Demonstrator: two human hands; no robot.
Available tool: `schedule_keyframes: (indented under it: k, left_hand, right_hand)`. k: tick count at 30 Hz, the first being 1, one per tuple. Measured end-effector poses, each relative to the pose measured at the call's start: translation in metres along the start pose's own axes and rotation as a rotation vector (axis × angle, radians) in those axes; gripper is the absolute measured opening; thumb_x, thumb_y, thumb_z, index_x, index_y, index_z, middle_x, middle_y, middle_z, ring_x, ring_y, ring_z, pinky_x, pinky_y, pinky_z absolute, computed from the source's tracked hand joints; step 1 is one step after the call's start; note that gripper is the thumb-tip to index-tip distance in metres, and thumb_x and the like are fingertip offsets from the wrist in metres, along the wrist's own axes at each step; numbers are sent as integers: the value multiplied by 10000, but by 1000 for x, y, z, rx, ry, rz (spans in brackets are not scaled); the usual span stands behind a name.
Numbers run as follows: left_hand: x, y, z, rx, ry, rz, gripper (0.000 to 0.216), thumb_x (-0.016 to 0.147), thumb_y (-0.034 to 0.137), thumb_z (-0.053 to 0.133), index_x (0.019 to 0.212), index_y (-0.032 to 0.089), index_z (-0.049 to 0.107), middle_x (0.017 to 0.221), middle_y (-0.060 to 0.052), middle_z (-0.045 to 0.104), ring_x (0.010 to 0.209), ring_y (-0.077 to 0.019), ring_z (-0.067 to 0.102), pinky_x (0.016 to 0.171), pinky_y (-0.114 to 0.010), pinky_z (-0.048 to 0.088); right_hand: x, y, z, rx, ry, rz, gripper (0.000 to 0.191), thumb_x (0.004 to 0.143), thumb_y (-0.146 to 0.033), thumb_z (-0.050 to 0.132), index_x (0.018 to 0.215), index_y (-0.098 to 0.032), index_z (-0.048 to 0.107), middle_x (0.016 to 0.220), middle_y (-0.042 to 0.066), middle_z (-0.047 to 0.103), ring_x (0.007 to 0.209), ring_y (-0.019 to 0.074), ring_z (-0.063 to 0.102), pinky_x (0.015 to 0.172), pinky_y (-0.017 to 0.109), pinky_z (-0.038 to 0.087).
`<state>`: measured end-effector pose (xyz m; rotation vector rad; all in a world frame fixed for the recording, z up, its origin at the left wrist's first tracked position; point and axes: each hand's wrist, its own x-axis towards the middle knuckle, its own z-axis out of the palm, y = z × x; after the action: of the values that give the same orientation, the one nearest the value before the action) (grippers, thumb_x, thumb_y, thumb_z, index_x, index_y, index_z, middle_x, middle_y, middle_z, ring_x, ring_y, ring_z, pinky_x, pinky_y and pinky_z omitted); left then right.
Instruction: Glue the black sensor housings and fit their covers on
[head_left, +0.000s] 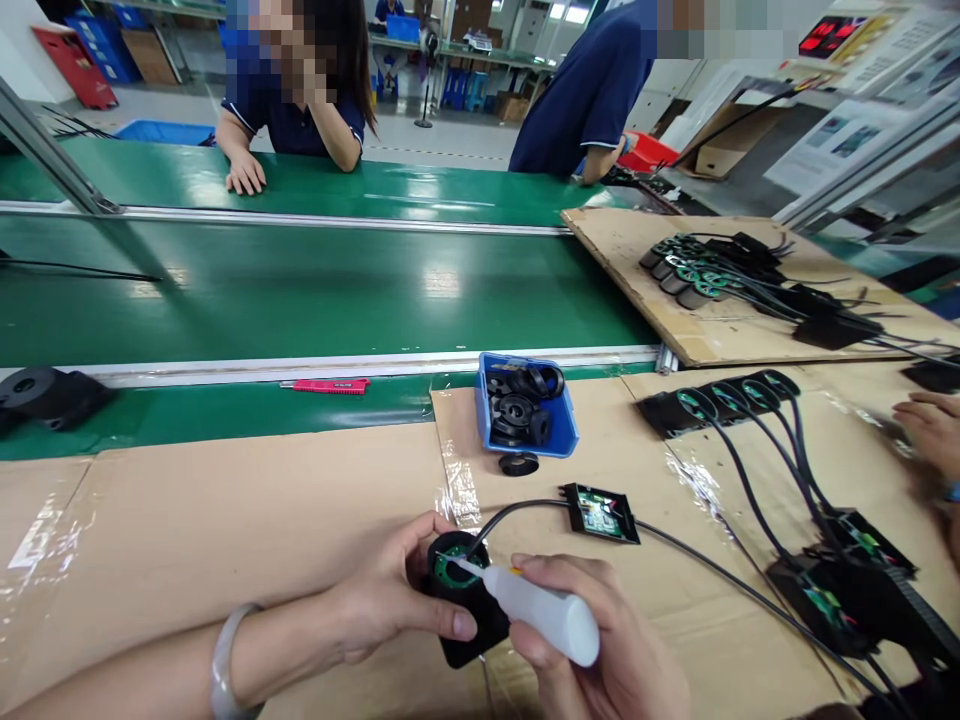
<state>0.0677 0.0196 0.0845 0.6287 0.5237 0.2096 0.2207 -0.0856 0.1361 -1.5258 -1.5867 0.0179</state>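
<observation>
- A black housing (459, 600) with a green ring sat at the cardboard-covered bench's near edge, grasped by the left hand (390, 600).
- The right hand (600, 650) clenched a white squeeze bottle (544, 612), nozzle on the ring; too hard a squeeze could likely flood it.
- A blue bin (564, 425) behind held black rings.

A blue plastic bin (564, 425) of black rings sits beyond the hands, one loose black ring (519, 464) just before it; a red utility knife (328, 386) (closed, apparently) lies farther left.
</observation>
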Motion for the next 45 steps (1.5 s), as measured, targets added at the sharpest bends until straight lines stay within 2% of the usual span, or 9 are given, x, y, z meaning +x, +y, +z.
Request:
schedule_keyframes:
  k: [8, 14, 20, 26, 31, 37, 45]
  left_hand:
    - [-1, 0, 1, 2, -13, 1, 562, 525, 194, 967, 934, 164, 582, 884, 1, 659, 848, -147, 587, 685, -217, 419]
    - [-1, 1, 2, -17, -7, -1, 551, 532, 172, 962, 934, 152, 585, 856, 9, 663, 814, -129, 577, 685, -214, 412]
    - [-1, -1, 0, -13, 5, -11, 566, 516, 186, 970, 914, 149, 570, 848, 12, 661, 813, -125, 572, 673, -208, 404]
    - [-1, 1, 2, -14, 3, -8, 550, 536, 168, 960, 934, 142, 581, 858, 9, 663, 817, -126, 575, 681, -215, 399]
    - [-1, 1, 2, -21, 0, -7, 548, 531, 166, 961, 927, 143, 584, 831, 20, 650, 803, -122, 563, 678, -219, 392]
    - [-1, 1, 2, -25, -7, 1, 546, 532, 174, 961, 924, 141, 582, 843, 13, 658, 805, -123, 569, 680, -219, 391]
    - [-2, 0, 1, -18, -5, -13, 553, 529, 191, 962, 920, 144, 574, 841, 13, 657, 798, -120, 566, 669, -214, 391]
  right_hand:
    - [3, -1, 0, -46, -10, -32, 179, 1002, -270, 590, 1124, -140, 587, 911, 78, 672, 788, 144, 679, 680, 209, 563]
    - [5, -2, 1, 11, -34, -11, 179, 1014, -293, 565, 1125, -153, 578, 914, 72, 668, 794, 146, 690, 673, 210, 568]
    - [6, 1, 0, -54, -39, -36, 178, 1000, -255, 587, 1132, -136, 578, 914, 79, 665, 782, 138, 678, 680, 200, 562]
    - [7, -1, 2, 22, -64, -4, 194, 1026, -313, 549, 1134, -153, 568, 918, 70, 664, 816, 134, 683, 701, 192, 561]
    - [8, 0, 1, -9, -67, -11, 186, 1019, -291, 559, 1141, -151, 565, 921, 73, 661, 806, 134, 676, 690, 189, 556]
    - [9, -3, 0, 61, -76, 10, 193, 1027, -314, 548, 1139, -159, 570, 913, 55, 660, 792, 113, 673, 688, 166, 545]
    - [6, -1, 2, 75, -42, 35, 196, 1032, -335, 535, 1126, -167, 575, 903, 48, 655, 770, 113, 663, 665, 170, 536]
